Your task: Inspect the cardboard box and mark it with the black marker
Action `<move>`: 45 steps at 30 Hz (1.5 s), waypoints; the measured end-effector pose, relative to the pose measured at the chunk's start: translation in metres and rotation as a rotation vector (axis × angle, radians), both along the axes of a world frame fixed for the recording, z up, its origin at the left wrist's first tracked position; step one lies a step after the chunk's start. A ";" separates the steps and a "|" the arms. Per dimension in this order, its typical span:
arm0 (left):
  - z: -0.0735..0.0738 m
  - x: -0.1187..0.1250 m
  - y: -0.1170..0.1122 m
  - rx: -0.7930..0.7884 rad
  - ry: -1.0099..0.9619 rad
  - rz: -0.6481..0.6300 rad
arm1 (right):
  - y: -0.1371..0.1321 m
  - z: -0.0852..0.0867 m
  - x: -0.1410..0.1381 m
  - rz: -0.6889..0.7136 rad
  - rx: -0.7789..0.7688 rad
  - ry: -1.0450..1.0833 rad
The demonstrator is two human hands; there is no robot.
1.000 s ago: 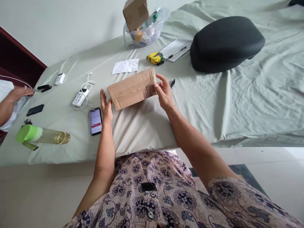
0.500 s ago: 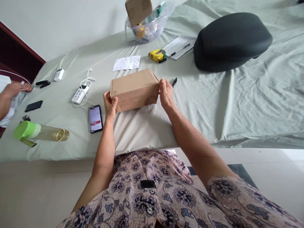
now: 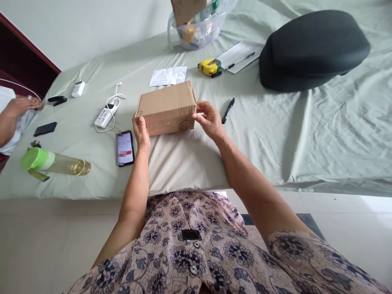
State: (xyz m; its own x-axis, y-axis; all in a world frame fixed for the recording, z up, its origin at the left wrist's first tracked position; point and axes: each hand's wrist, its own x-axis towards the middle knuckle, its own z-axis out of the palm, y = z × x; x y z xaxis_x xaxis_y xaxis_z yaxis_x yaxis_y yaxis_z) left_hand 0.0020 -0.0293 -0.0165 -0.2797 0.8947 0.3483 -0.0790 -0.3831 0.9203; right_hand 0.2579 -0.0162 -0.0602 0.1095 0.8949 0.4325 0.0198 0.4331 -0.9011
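Observation:
A closed brown cardboard box (image 3: 167, 106) is between my hands near the front of the table, with a dark scribble on the right part of its front side. My left hand (image 3: 141, 130) grips its left end, thumb on the front face and the other fingers hidden behind. At the right end, my right hand (image 3: 210, 117) has its thumb and fingers bent against the edge. Just right of that hand lies a black marker (image 3: 228, 110). Behind the box is a white paper sheet (image 3: 168, 76).
Left are a phone (image 3: 125, 148), a white power strip (image 3: 105, 115) with cable, and a green-lidded bottle (image 3: 58, 161). Farther back are a yellow tape measure (image 3: 209, 66), a clipboard (image 3: 240, 57), a plastic basket (image 3: 200, 36) and a large black case (image 3: 312, 49). Another person's hand (image 3: 26, 105) rests far left.
The box has moved left with my hands, farther from the marker. My right hand's fingers have shifted their hold at the box's right edge. The whole view has shifted slightly.

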 end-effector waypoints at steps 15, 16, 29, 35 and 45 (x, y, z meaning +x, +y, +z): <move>-0.014 -0.007 0.015 0.059 0.167 0.162 | 0.003 -0.010 0.016 0.110 0.035 -0.414; -0.014 -0.008 0.015 0.061 0.175 0.176 | 0.003 -0.012 0.016 0.105 0.039 -0.466; -0.012 0.016 -0.002 0.171 0.381 0.193 | -0.017 0.011 0.000 -0.340 0.245 -0.448; -0.018 0.040 -0.021 0.224 0.618 0.213 | -0.032 0.015 -0.018 -0.509 0.192 -0.556; -0.018 0.031 -0.010 0.124 0.680 0.297 | -0.025 0.014 -0.014 -0.503 0.227 -0.504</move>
State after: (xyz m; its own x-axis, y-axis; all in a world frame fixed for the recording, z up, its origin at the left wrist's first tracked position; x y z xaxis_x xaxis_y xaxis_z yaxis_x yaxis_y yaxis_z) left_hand 0.0333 -0.0388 -0.0342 -0.1903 0.7582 0.6236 0.6143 -0.4035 0.6781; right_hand 0.2435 -0.0409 -0.0467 0.2221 0.6718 0.7067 0.6516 0.4369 -0.6201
